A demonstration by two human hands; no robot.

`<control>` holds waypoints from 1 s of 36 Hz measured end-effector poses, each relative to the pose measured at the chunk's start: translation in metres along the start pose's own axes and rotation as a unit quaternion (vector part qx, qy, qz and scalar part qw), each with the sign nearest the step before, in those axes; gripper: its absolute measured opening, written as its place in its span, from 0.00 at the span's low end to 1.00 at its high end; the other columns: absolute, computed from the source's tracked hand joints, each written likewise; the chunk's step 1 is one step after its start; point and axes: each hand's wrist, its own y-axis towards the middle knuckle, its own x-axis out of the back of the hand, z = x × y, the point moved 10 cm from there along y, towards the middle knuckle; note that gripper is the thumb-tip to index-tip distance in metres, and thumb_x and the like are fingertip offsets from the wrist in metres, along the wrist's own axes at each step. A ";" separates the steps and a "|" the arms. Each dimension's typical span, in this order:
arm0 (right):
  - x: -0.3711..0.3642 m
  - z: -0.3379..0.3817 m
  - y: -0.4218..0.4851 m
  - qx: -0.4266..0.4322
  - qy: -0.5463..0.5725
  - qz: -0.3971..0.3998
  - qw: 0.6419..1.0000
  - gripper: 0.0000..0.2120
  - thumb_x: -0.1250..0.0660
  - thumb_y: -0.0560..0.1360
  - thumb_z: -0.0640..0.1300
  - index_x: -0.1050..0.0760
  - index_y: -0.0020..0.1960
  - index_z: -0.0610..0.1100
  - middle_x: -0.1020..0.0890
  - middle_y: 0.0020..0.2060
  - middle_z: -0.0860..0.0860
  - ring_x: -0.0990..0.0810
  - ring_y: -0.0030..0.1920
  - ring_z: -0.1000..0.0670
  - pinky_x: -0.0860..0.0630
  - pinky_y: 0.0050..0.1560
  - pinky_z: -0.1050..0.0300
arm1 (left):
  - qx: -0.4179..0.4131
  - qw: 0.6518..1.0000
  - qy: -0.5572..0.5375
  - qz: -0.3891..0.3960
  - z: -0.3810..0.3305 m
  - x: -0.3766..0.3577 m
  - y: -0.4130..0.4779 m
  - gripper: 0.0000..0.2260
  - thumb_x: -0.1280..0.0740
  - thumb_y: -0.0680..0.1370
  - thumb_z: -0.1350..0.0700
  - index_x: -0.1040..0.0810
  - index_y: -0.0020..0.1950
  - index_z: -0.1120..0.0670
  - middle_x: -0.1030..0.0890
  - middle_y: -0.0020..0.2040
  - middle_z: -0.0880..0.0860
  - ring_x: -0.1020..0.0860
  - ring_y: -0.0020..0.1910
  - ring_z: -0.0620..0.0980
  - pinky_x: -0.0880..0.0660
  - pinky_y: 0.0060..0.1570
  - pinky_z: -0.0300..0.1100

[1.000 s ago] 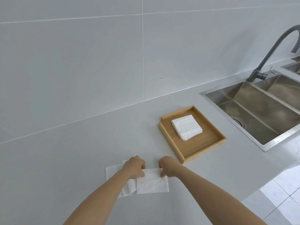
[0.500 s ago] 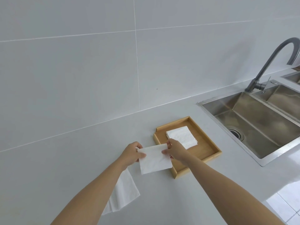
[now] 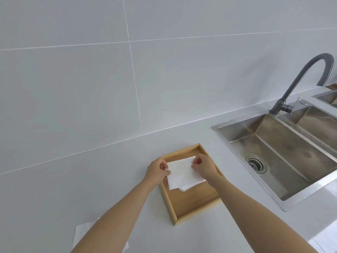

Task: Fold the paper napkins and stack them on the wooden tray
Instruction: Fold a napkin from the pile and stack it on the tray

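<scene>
A folded white napkin [image 3: 183, 174] lies over the far half of the wooden tray [image 3: 193, 201], covering the stack of folded napkins [image 3: 184, 189], whose lower edges peek out beneath it. My left hand [image 3: 157, 172] pinches the napkin's left edge. My right hand [image 3: 205, 166] pinches its far right corner. Unfolded napkins [image 3: 82, 232] lie on the counter near the bottom left, partly hidden by my left forearm.
A steel double sink [image 3: 284, 150] with a drain [image 3: 256, 164] is set into the grey counter [image 3: 73, 179] right of the tray. A curved grey tap [image 3: 299, 81] rises behind it. A tiled wall stands at the back.
Both hands lifted the folded napkin off the counter and carried it right and away, onto the stack in the tray. The view followed, leaving the unfolded napkins at the bottom left.
</scene>
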 end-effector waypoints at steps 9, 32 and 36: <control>0.013 -0.015 0.037 0.011 -0.064 0.007 0.998 0.10 0.44 0.75 0.31 0.28 0.43 0.43 0.32 0.34 0.55 0.30 0.43 0.48 0.34 0.32 0.65 | 0.021 0.999 0.045 0.001 -0.001 -0.027 0.030 0.10 0.32 0.71 0.66 0.21 0.52 0.60 0.28 0.38 0.47 0.26 0.45 0.51 0.24 0.55 0.47; -0.015 -0.040 0.065 0.029 -0.280 0.069 0.957 0.16 0.44 0.76 0.32 0.29 0.61 0.44 0.29 0.60 0.46 0.29 0.47 0.49 0.31 0.45 0.60 | 0.019 0.980 0.198 -0.012 0.018 -0.048 0.042 0.14 0.36 0.76 0.62 0.26 0.63 0.58 0.30 0.62 0.57 0.29 0.60 0.52 0.36 0.52 0.33; -0.012 -0.033 0.060 0.028 -0.305 0.058 0.950 0.20 0.45 0.75 0.31 0.32 0.64 0.44 0.33 0.64 0.47 0.30 0.62 0.46 0.31 0.46 0.59 | -0.001 0.973 0.230 0.009 0.011 -0.048 0.039 0.16 0.38 0.77 0.62 0.29 0.65 0.58 0.32 0.64 0.57 0.29 0.61 0.53 0.33 0.60 0.38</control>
